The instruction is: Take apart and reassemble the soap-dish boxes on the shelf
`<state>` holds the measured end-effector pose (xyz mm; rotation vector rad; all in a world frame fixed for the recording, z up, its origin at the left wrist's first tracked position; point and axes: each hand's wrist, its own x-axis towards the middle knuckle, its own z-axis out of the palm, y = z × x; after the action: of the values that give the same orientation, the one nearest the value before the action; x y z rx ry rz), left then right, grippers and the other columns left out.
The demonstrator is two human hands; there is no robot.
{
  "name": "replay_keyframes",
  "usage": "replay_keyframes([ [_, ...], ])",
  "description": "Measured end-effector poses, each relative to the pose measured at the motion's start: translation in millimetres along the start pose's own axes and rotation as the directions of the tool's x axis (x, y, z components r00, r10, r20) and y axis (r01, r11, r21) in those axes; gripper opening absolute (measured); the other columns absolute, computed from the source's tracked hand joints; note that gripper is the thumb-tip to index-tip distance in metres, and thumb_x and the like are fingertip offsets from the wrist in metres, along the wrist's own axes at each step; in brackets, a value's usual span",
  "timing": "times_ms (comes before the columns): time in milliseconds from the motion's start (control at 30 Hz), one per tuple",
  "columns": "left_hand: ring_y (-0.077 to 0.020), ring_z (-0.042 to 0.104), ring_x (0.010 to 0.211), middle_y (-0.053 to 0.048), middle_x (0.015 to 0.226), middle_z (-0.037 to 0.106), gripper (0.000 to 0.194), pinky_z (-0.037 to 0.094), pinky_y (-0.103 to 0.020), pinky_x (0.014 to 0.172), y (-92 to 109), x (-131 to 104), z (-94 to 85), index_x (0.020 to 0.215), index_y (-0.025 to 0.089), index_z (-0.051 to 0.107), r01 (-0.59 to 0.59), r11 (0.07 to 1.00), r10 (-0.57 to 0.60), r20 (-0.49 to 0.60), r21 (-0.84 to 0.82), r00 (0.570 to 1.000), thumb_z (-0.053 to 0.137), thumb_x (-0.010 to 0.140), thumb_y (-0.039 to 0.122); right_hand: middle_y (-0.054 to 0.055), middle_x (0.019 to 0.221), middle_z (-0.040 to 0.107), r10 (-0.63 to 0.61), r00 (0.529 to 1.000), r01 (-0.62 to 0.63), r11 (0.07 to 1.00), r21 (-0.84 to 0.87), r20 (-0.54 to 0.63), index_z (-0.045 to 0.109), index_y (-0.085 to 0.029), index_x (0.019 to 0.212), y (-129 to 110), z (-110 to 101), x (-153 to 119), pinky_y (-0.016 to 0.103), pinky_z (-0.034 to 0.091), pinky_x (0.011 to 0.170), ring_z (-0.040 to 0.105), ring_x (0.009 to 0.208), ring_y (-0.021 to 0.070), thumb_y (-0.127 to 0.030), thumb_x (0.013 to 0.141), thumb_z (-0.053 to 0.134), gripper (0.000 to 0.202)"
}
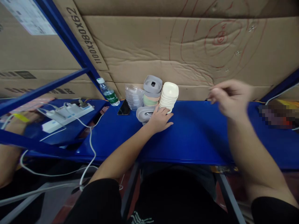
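My left hand (160, 119) reaches over the blue tabletop with its fingers spread. It lies against a grey rounded lid-like piece with a slot (142, 114), its fingertips by a stack of cream square bowls (169, 93). Behind it stands a stack of grey square pieces (153, 84), the top one with a dark opening, over pale green and peach ones. Clear plastic cups (135, 97) are nested to the left. My right hand (231, 97) is raised above the table at the right, slightly blurred, with fingers curled together; whether anything is in them is hidden.
A water bottle (109, 93) and a black phone (124, 108) stand left of the stacks. Further left are a white power strip (67, 116) with cables, a blue frame post, and another person's arm (14, 130). Cardboard (140, 40) walls the back. A pixelated item (277, 116) lies far right.
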<state>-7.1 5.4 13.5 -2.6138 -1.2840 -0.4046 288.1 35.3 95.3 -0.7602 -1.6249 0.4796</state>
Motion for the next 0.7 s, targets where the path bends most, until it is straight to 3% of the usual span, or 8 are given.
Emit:
replay_keyframes([
  [100,-0.0378,0.046,0.143,-0.018,0.148,0.058,0.046,0.019,-0.064,0.125,24.9,2.0,3.9,0.136,0.019,0.065,-0.087,0.995,0.089,-0.056,0.042,0.994,0.061,0.098,0.044,0.001,0.065,0.071,0.127,0.983,-0.093,0.968,-0.234,0.132,0.074,-0.02,0.08,57.9,11.3,-9.5,0.029,0.049,0.054,0.06,0.052,0.0136,-0.046,0.091,0.071,0.028],
  [133,-0.0372,0.044,0.146,-0.017,0.15,0.057,0.046,0.02,-0.062,0.125,33.2,2.3,6.9,0.136,0.02,0.065,-0.137,0.99,0.138,-0.049,0.034,0.989,0.061,0.098,0.045,0.002,0.067,0.072,0.185,0.967,-0.119,0.936,-0.33,0.177,0.075,-0.02,0.08,79.3,13.0,-13.9,0.03,0.051,0.058,0.063,0.056,0.0156,-0.043,0.092,0.067,0.028],
  [200,-0.0358,0.04,0.15,-0.016,0.153,0.055,0.045,0.023,-0.059,0.126,45.9,2.3,14.8,0.135,0.021,0.066,-0.22,0.975,0.22,-0.027,-0.005,0.975,0.061,0.097,0.046,0.004,0.077,0.077,0.291,0.883,-0.064,0.852,-0.519,0.369,0.078,-0.02,0.084,114.4,13.6,-22.4,0.033,0.052,0.068,0.069,0.069,0.0196,-0.035,0.087,0.071,0.017],
  [267,-0.0337,0.038,0.152,-0.014,0.156,0.053,0.045,0.026,-0.056,0.126,51.1,1.8,23.5,0.136,0.022,0.066,-0.251,0.964,0.252,0.005,-0.089,0.968,0.058,0.1,0.047,0.005,0.086,0.079,0.344,0.85,-0.045,0.802,-0.595,0.399,0.079,-0.021,0.091,132.2,13.3,-28.2,0.032,0.052,0.073,0.071,0.077,0.0206,-0.034,0.089,0.067,0.018],
  [367,-0.0351,0.034,0.155,-0.016,0.162,0.045,0.059,0.031,-0.056,0.123,47.1,1.7,33.6,0.146,0.022,0.058,-0.152,0.963,0.176,0.095,-0.224,0.98,0.052,0.1,0.059,0.005,0.094,0.08,0.369,0.836,-0.032,0.771,-0.636,0.406,0.079,-0.022,0.104,130.7,17.5,-31.8,0.031,0.051,0.076,0.072,0.084,0.0212,-0.038,0.093,0.064,0.025],
  [467,-0.0381,0.03,0.156,-0.02,0.166,0.037,0.076,0.032,-0.059,0.121,39.8,2.7,37.7,0.155,0.019,0.048,-0.043,0.959,0.103,0.201,-0.282,0.974,0.049,0.098,0.069,0.006,0.095,0.079,0.389,0.789,0.058,0.723,-0.688,0.476,0.078,-0.022,0.113,118.7,24.4,-33.6,0.031,0.048,0.073,0.071,0.085,0.0224,-0.04,0.093,0.066,0.03],
  [567,-0.0376,0.028,0.157,-0.021,0.167,0.034,0.077,0.03,-0.059,0.122,36.5,3.8,38.1,0.156,0.018,0.046,-0.028,0.952,0.103,0.236,-0.304,0.966,0.047,0.098,0.07,0.006,0.095,0.078,0.394,0.758,0.103,0.715,-0.692,0.52,0.077,-0.022,0.116,112.8,26.8,-35.4,0.031,0.047,0.073,0.07,0.086,0.0223,-0.041,0.093,0.067,0.032],
  [700,-0.0374,0.025,0.159,-0.021,0.169,0.03,0.078,0.026,-0.06,0.124,33.1,4.5,36.3,0.157,0.019,0.044,-0.028,0.944,0.121,0.265,-0.329,0.957,0.047,0.098,0.07,0.006,0.097,0.078,0.41,0.748,0.064,0.738,-0.671,0.522,0.076,-0.022,0.118,113.4,23.4,-36.0,0.03,0.047,0.074,0.07,0.086,0.0212,-0.042,0.094,0.067,0.032],
])
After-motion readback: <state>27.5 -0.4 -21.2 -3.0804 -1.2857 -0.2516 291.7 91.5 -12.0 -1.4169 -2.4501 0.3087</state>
